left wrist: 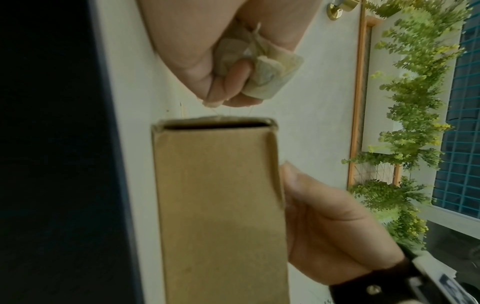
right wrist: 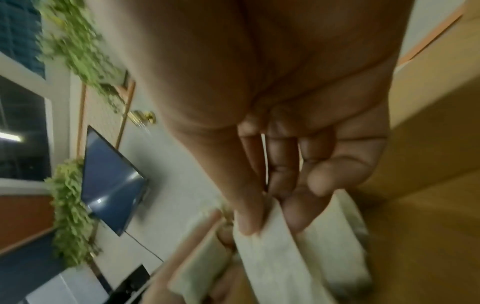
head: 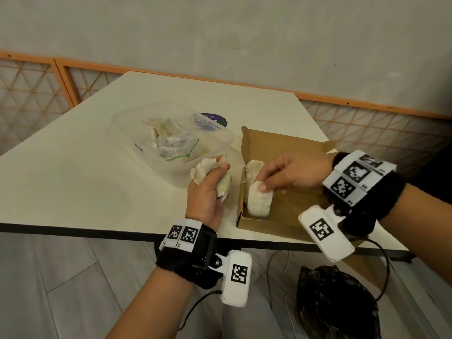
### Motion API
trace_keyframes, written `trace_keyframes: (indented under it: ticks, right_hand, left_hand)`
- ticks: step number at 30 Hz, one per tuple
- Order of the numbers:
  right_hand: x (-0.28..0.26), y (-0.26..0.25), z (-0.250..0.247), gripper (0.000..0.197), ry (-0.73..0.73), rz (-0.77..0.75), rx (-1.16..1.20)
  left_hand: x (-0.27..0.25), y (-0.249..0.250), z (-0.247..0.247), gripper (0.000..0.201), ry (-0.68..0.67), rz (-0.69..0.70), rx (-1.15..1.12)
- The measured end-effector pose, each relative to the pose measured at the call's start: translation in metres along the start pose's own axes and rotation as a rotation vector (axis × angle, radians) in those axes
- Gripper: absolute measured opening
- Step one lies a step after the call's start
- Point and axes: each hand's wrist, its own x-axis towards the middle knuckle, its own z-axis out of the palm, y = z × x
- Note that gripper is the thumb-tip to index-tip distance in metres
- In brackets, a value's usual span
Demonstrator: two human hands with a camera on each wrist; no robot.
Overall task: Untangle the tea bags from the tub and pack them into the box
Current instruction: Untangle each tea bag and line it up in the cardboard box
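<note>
Cardboard box (head: 288,211), plain brown, sits open at the near edge of the cream table (head: 85,182), lid flap folded back on its far side. Landmark for all below.

Nearest: black bag (head: 337,304) on the floor, below the box and under the table edge, with thin cables running beside it.

Inside the box, against its left wall: a row of pale off-white tea bags (head: 254,167), flat paper pouches standing on edge, slightly wrinkled. Right hand (head: 291,171) reaches over the box from the right and pinches the nearest pouch (head: 259,200) of the row between thumb and fingertips; right wrist view shows thumb on one face, fingers on the other, remaining fingers loosely bent. A fine string lies along the left wall by the row.

Just left of the box, above the table: left hand (head: 208,192), fingers curled round a crumpled clump of tea bags (head: 203,171), paper creased and bunched, beige-white, parts poking out above and below the fist. Left wrist view shows thin threads hanging from the clump toward the box's end wall.

Beyond the left hand, left and farther than the box: clear plastic tub (head: 127,128), holding more crumpled tea bags (head: 161,129) and a clear plastic bag with a green line (head: 181,148). A round purple sticker (head: 215,118) shows at the tub's far right corner.

Farthest: grey wall with an orange-framed lattice panel (head: 29,81).
</note>
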Motion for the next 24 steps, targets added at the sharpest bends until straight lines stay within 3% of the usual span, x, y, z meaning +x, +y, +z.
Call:
trace_keyframes:
  ticks: [3, 8, 11, 15, 16, 20, 24]
  right_hand:
    - [0.016, 0.012, 0.010, 0.012, -0.009, 0.060, -0.063]
    - [0.034, 0.009, 0.007, 0.013, 0.154, 0.063, 0.004]
    - [0.032, 0.003, 0.002, 0.016, 0.163, 0.077, -0.033]
    - [0.008, -0.002, -0.002, 0.013, 0.448, -0.036, -0.237]
    - [0.001, -0.001, 0.001, 0.011, 0.456, -0.064, -0.232]
    - [-0.010, 0.016, 0.027, 0.019, 0.151, -0.063, 0.033]
    - [0.003, 0.038, 0.040, 0.030, 0.159, -0.001, 0.166]
  left_hand:
    - [0.000, 0.000, 0.000, 0.018, -0.006, -0.005, -0.008]
    - [0.001, -0.001, -0.001, 0.017, -0.011, 0.003, 0.006]
    - [0.001, -0.001, -0.002, 0.015, -0.020, 0.009, 0.020]
    - [0.003, -0.002, -0.003, 0.016, -0.019, 0.003, 0.029]
    - [0.004, -0.002, -0.004, 0.015, -0.018, 0.004, 0.031]
    - [0.006, -0.003, -0.004, 0.012, -0.040, -0.003, 0.035]
    - [0.005, -0.003, -0.005, 0.012, -0.043, -0.013, 0.010]
